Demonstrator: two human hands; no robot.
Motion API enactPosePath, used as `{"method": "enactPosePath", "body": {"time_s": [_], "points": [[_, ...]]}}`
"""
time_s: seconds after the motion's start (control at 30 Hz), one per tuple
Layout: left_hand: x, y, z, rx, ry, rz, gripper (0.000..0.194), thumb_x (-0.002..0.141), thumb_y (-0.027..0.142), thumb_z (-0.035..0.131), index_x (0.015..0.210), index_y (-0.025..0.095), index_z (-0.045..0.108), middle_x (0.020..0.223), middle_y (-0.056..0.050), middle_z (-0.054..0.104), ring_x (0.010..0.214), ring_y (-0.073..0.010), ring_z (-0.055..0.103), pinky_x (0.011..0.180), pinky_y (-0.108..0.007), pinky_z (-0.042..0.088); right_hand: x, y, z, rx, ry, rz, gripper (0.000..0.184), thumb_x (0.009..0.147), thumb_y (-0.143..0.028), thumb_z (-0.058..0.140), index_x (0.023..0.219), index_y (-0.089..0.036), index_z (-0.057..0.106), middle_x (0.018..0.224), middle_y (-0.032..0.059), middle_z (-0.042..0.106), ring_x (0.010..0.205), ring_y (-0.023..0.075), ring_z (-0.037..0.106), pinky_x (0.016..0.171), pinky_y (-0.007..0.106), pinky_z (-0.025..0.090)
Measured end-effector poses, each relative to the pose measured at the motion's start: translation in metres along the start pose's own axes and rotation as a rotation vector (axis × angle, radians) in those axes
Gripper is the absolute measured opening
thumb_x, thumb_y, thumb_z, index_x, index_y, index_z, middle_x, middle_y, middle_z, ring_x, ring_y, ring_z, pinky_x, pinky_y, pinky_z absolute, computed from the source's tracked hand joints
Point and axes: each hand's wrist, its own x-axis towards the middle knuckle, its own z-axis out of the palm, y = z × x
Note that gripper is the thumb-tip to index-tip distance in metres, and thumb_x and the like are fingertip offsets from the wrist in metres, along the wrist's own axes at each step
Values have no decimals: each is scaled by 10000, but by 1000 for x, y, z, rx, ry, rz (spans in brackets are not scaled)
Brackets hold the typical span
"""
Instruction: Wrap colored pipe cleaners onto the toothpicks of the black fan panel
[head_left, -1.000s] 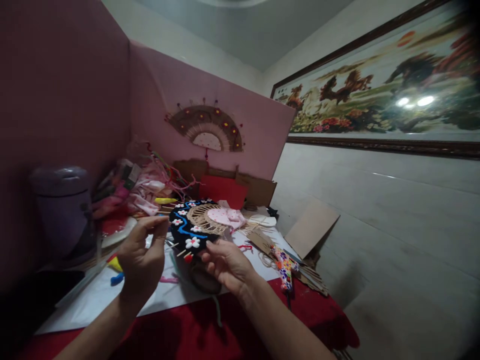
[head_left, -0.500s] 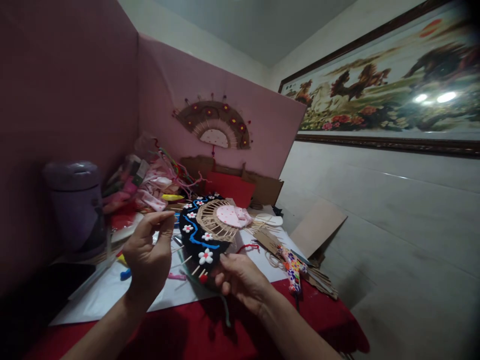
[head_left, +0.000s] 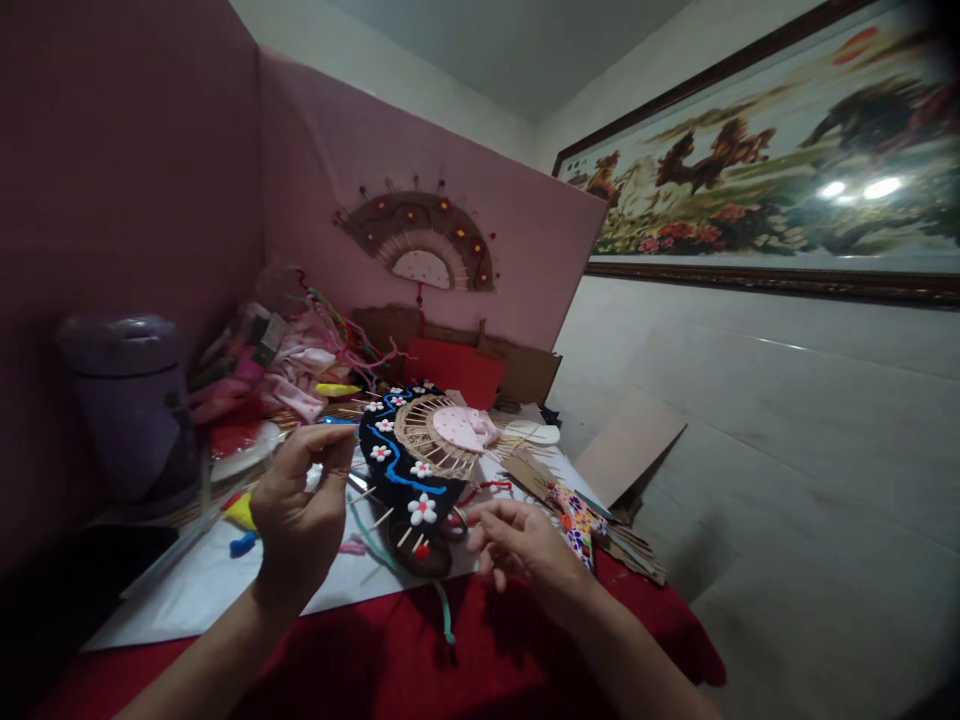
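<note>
Black fan [head_left: 412, 472] sits between the two hands, over the white sheet [head_left: 187, 592] on the red-covered surface [head_left: 375, 665]; what supports it from below cannot be made out. Its black band bears white flowers and a wavy blue strip, with thin sticks jutting from the edge. Left hand [head_left: 304, 510]: thumb and forefinger brought close together beside the fan's left edge; cannot tell whether a stick is pinched there. Right hand [head_left: 521, 545]: released, fingers loosely curled, just beside the fan's near right corner; contact with the edge unclear. Green strand [head_left: 446, 612] hangs over the sheet's near edge. Flower-patterned object [head_left: 577, 525] lies beyond the right hand. Second fan [head_left: 405, 218] is on the pink board [head_left: 525, 240] behind.
</note>
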Motion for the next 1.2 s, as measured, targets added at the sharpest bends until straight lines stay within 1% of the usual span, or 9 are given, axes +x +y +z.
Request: {"method": "enactPosePath", "body": {"time_s": [0.2,0.43,0.5,0.57,0.7,0.8,0.9,1.0,1.2], "points": [[-3,3,0,-55,-61,21,127,770,177,613,891,212,628,842,0,626,805,-156,582,765,-292,457,-3,-10,-46,-392,356,-231,422,731,-548,596,829,-137,599,669,34,615,494,113,538,376,187,377],[-5,6,-2,-22,-122,65,102,779,168,598,873,202,616,834,-7,613,783,-153,582,725,-281,469,-12,-22,-71,-860,570,-377,307,834,-424,483,805,-165,646,690,51,640,639,176,578,573,255,435],[-5,7,-2,-2,-126,82,105,781,162,595,876,202,615,827,-7,615,777,-152,584,720,-281,470,-10,-25,-84,-1009,654,-382,267,835,-360,467,850,-176,660,772,60,670,721,197,603,650,270,442],[-5,7,-2,9,-129,94,105,784,162,591,877,204,615,825,-7,616,771,-153,585,712,-280,472,-5,-27,-100,-1125,708,-315,272,831,-296,429,908,-171,659,889,77,679,805,208,615,712,283,443],[-6,9,-2,-9,-139,114,122,782,143,594,885,202,619,841,-11,618,774,-151,588,702,-276,470,7,-24,-124,-1264,610,-131,322,808,-289,441,995,-123,644,1031,120,642,925,214,601,783,287,437],[-7,10,-1,-22,-156,105,128,784,130,592,890,196,618,859,-16,618,796,-153,589,707,-273,465,13,-22,-131,-1285,519,-99,376,772,-319,511,1053,-100,632,1064,130,630,968,210,588,798,265,430],[-7,10,-1,-20,-160,101,128,783,130,595,892,194,618,865,-17,619,801,-152,587,711,-273,461,15,-24,-139,-1312,486,-53,374,783,-285,476,1075,-100,620,1022,122,648,928,204,596,768,266,425],[-7,9,-2,-13,-151,101,128,780,141,602,893,198,622,859,-13,621,793,-153,589,714,-276,461,8,-29,-153,-1342,457,17,319,766,-223,458,1000,-111,643,912,98,672,825,196,603,703,266,411],[-8,12,-3,2,-146,111,134,772,164,609,894,218,625,862,-4,637,783,-160,600,692,-274,473,-23,-27,-167,-1370,350,152,247,632,-224,611,862,-138,638,815,49,656,747,187,572,633,243,391]]}}
